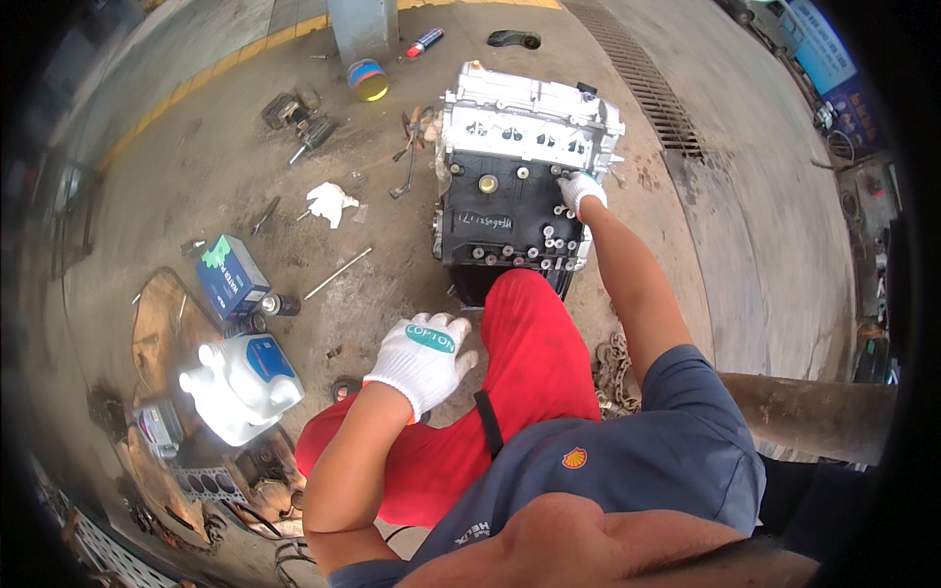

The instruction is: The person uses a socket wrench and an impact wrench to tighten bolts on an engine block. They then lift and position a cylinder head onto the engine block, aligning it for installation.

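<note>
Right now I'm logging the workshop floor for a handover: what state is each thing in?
Engine block: standing on the concrete, right hand on its side.
Right hand: gloved, touching the engine block's edge.
Left hand: gloved, resting on the red-trousered knee, holding nothing.
White jug: lying on its side.
Blue-green box: closed, on the floor.
White rag: crumpled.

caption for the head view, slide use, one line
Crouched person's gloved right hand on an engine block on the concrete floor; gloved left hand by red-trousered knee.
</note>
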`<state>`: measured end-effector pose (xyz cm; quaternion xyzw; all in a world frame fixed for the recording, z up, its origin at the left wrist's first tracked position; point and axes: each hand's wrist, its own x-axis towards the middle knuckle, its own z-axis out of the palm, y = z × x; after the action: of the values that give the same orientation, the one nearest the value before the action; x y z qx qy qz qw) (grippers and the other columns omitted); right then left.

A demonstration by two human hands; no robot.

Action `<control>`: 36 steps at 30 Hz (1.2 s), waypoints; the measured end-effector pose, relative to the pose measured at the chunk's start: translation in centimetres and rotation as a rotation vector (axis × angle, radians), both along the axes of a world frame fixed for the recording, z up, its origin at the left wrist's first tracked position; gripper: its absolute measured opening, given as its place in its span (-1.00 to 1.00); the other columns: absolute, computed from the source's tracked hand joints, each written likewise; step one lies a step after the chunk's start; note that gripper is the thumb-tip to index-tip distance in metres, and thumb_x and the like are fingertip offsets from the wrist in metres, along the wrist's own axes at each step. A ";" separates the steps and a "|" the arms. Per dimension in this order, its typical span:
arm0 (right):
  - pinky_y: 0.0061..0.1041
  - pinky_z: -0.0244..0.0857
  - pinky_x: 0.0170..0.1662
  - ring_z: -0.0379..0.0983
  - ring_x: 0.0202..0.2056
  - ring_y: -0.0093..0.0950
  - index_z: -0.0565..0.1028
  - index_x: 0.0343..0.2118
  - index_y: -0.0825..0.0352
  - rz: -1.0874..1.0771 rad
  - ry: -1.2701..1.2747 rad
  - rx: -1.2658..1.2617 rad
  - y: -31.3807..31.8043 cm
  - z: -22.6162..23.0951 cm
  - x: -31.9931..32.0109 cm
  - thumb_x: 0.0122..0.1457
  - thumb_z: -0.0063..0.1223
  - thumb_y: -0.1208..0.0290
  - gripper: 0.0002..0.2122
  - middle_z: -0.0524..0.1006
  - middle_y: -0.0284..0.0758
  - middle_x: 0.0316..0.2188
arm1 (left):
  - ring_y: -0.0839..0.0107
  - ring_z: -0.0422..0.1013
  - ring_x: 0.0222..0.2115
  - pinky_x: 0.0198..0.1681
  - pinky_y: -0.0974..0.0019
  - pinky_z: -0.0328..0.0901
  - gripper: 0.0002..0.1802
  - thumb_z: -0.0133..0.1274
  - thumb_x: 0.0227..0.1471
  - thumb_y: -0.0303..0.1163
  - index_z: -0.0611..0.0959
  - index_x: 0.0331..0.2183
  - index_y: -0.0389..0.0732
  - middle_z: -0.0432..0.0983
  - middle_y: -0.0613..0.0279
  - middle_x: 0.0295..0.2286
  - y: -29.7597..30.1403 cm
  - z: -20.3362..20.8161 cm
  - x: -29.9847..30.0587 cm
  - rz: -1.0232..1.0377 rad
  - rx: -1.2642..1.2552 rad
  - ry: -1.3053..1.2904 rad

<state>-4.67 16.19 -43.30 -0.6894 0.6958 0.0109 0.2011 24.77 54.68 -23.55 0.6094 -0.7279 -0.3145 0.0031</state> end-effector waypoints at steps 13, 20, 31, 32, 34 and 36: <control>-0.22 0.44 0.15 0.62 0.07 -0.10 0.64 0.08 0.25 -0.055 -0.012 -0.114 1.5 -0.9 -1.1 0.42 -0.04 -0.10 -0.49 0.68 -0.04 0.01 | -0.05 0.49 0.10 0.20 -0.03 0.37 -0.46 0.10 0.28 0.01 0.63 0.10 -0.16 0.60 -0.02 0.06 0.2 -0.2 -0.4 -0.007 -0.020 0.014; -0.13 0.47 0.00 0.62 -0.06 0.01 0.66 -0.09 0.30 0.018 -0.194 -0.166 8.3 1.2 -2.0 0.37 0.09 -0.11 -0.52 0.68 0.00 -0.15 | -0.07 0.49 0.10 0.18 -0.04 0.38 -0.47 0.11 0.28 0.01 0.63 0.10 -0.16 0.61 -0.07 0.04 -0.4 0.4 -0.5 -0.020 0.013 0.005; -0.18 0.46 0.05 0.59 -0.09 -0.11 0.65 -0.24 0.28 0.322 -0.420 -0.520 16.0 -3.8 -3.9 0.11 0.27 0.50 -0.85 0.66 -0.19 -0.23 | -0.11 0.48 0.13 0.22 -0.05 0.35 -0.40 0.07 0.32 0.04 0.62 0.15 -0.22 0.59 -0.09 0.09 -0.3 -2.6 -0.8 -0.057 0.102 0.045; -0.16 0.45 0.03 0.58 -0.11 -0.10 0.65 -0.25 0.27 0.275 -0.375 -0.516 16.0 -4.1 -3.8 0.11 0.28 0.47 -0.86 0.66 -0.18 -0.24 | -0.11 0.48 0.13 0.22 -0.04 0.35 -0.40 0.07 0.32 0.05 0.62 0.15 -0.22 0.59 -0.09 0.09 -0.5 -2.6 -1.0 -0.054 0.128 0.034; -0.12 0.43 0.00 0.58 -0.13 -0.11 0.68 -0.26 0.19 0.214 -0.291 -0.523 15.8 -4.8 -3.1 0.13 0.27 0.39 -0.87 0.66 -0.18 -0.27 | -0.11 0.48 0.13 0.23 -0.03 0.35 -0.38 0.05 0.33 0.07 0.61 0.16 -0.22 0.59 -0.10 0.10 -0.2 -3.6 -0.7 -0.050 0.155 0.029; -0.07 0.41 -0.01 0.58 -0.15 -0.11 0.70 -0.25 0.15 0.234 -0.225 -0.534 15.3 -4.8 -2.8 0.16 0.25 0.32 -0.87 0.67 -0.19 -0.27 | -0.10 0.47 0.15 0.23 -0.03 0.35 -0.38 0.03 0.33 0.09 0.60 0.18 -0.17 0.58 -0.10 0.11 0.0 -4.4 -0.1 -0.041 0.182 0.016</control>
<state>-7.46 31.51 -48.10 -0.7901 0.5635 -0.2254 0.0859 24.67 54.69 -27.99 0.5894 -0.7088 -0.3840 -0.0528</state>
